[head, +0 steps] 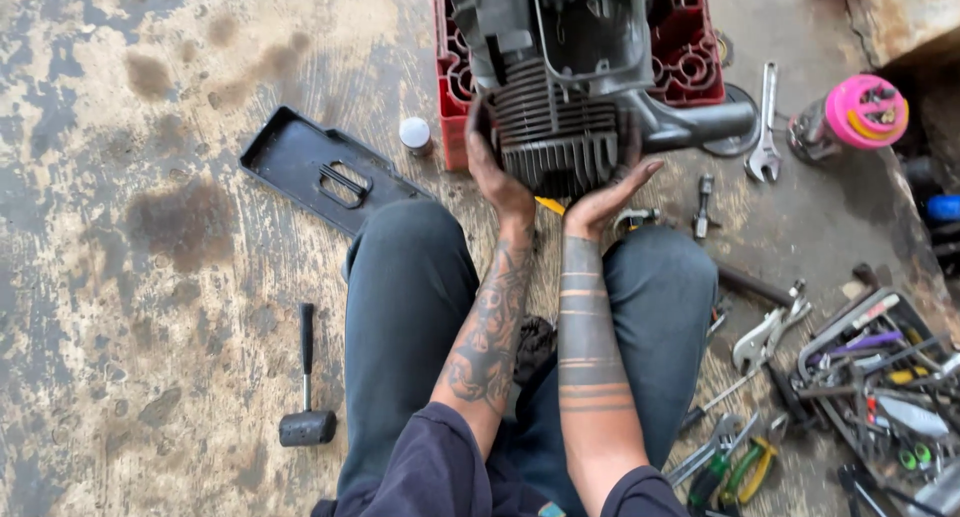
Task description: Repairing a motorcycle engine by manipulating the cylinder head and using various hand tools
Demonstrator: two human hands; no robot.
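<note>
Finned engine cylinder block [555,127], grey and grimy, propped on a red plastic crate [690,47] straight ahead of the knees, fins toward the body. Left hand [492,167] pressed against the block's left flank, fingers spread up along the fins, cupping rather than clamped. Right hand [608,199] palm-up under the lower right edge, fingers open and supporting from below. Both hands touching the block, well apart from each other. Black tube or intake stub [690,125] sticking out to the right of the casting. Small white-capped bottle [414,135] just beside the crate's left side; black plastic cover panel [325,172] flat on the stained concrete floor [130,277] farther left. Rubber mallet [306,397] lying near the left thigh. Combination spanner [765,127] and a pink-lidded jar [860,112] to the right; pliers with green-yellow grips [745,472] and an open tray of mixed hand tools [880,377] by the right knee. Risk as judged: heavy, oily casting held by open palms only, perched on a crate edge; likely to slip or roll forward onto legs or fingers. Thin fins prone to chipping if dropped on concrete. Loose tools underfoot, easy to knock or kneel on.
</note>
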